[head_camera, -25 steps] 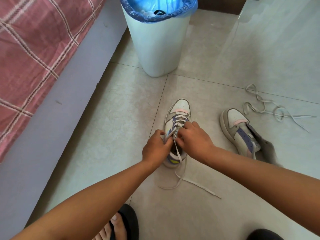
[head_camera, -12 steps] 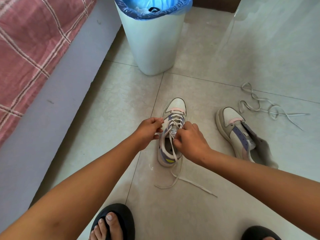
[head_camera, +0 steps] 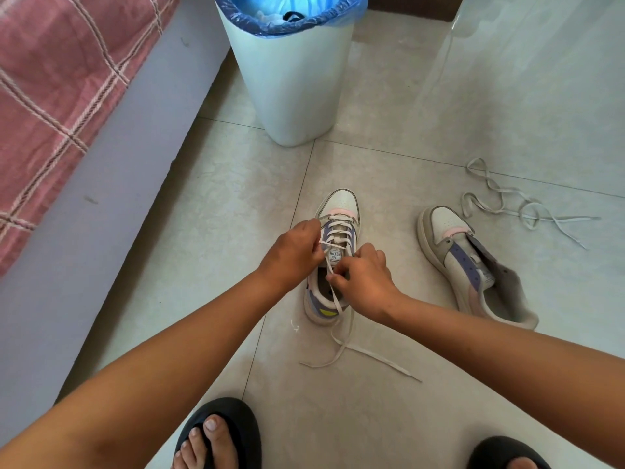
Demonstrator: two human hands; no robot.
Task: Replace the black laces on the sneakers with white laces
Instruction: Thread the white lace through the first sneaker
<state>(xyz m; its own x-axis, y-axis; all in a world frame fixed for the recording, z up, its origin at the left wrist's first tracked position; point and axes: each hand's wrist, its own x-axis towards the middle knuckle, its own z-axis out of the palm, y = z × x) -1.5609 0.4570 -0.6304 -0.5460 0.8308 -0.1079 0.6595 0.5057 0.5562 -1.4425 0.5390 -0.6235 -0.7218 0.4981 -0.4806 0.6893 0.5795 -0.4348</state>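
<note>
- While the laced sneaker (head_camera: pixel 333 255) stands on the floor (head_camera: pixel 203 214) before you, your left hand (head_camera: pixel 292 253) pinches its white lace (head_camera: pixel 334 292) at an eyelet.
- Your right hand (head_camera: pixel 363 277) pinches the same lace over the shoe's opening; its loose ends trail on the tiles.
- To the right lies the unlaced sneaker (head_camera: pixel 473 265), with a spare white lace (head_camera: pixel 514 204) just beyond.
- A white bin (head_camera: pixel 291 82) stands ahead.

White bin (head_camera: pixel 291 79) with blue liner (head_camera: pixel 351 8) on tiled floor (head_camera: pixel 439 96); pink plaid bedding (head_camera: pixel 61 79) far left; black sandals (head_camera: pixel 233 421).
</note>
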